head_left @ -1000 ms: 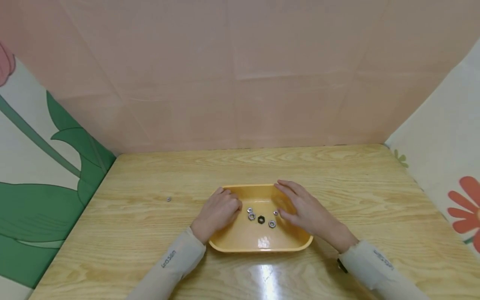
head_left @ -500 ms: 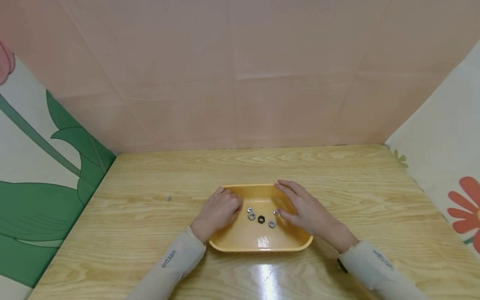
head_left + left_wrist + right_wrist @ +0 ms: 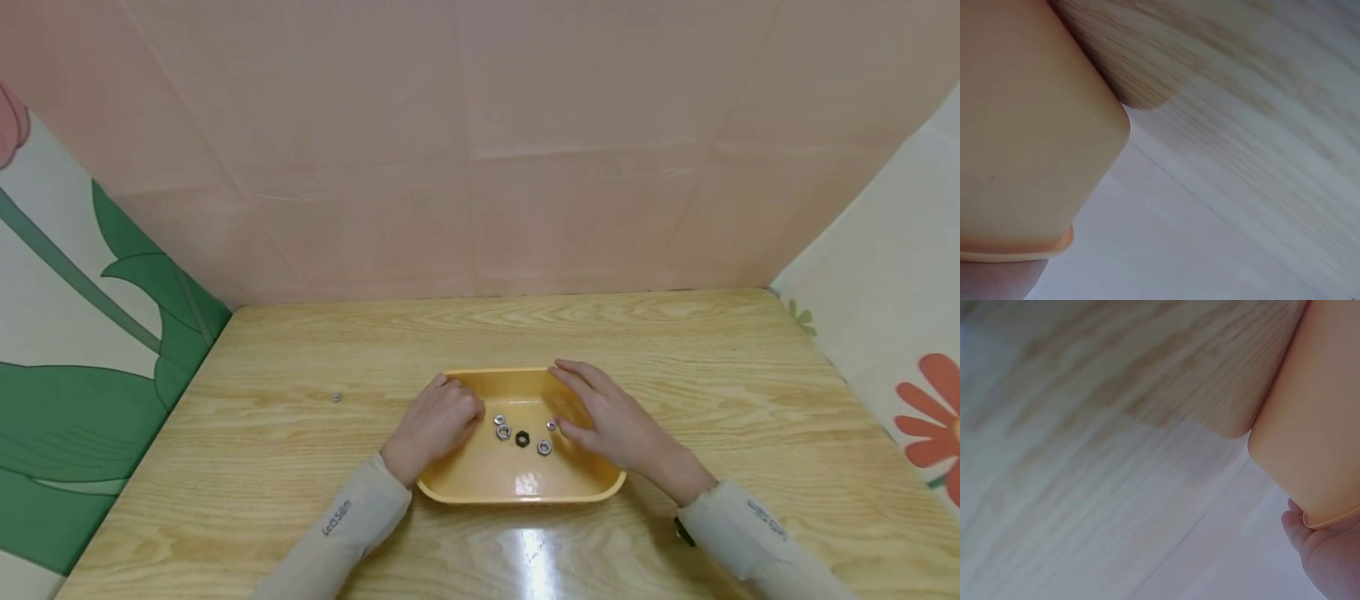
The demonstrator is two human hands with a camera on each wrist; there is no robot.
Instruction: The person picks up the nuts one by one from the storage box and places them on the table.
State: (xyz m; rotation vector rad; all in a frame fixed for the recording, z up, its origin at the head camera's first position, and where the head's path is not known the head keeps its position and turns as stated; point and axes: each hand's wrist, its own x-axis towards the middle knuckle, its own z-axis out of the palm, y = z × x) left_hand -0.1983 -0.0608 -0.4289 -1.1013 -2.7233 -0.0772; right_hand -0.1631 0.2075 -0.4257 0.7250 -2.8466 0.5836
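Observation:
A yellow plastic tray [image 3: 525, 487] stands on the table, its outer wall filling the side of both wrist views. My left hand [image 3: 438, 421] grips its left rim with curled fingers; the fingertips are mostly hidden. Across the right rim rests my right hand [image 3: 615, 421], fingers fairly straight toward the back rim and thumb inside, close to a small silver nut [image 3: 551, 426]. More nuts lie on the tray floor: a black nut [image 3: 522, 438], a silver nut [image 3: 544, 448] in front, and a silver nut [image 3: 503, 432] touching a smaller nut [image 3: 499, 420] at left.
One small nut [image 3: 337, 397] lies on the wooden table [image 3: 262, 467] left of the tray. A pink covering [image 3: 465, 167] rises behind the table. Flower-patterned panels [image 3: 862, 275] flank both sides.

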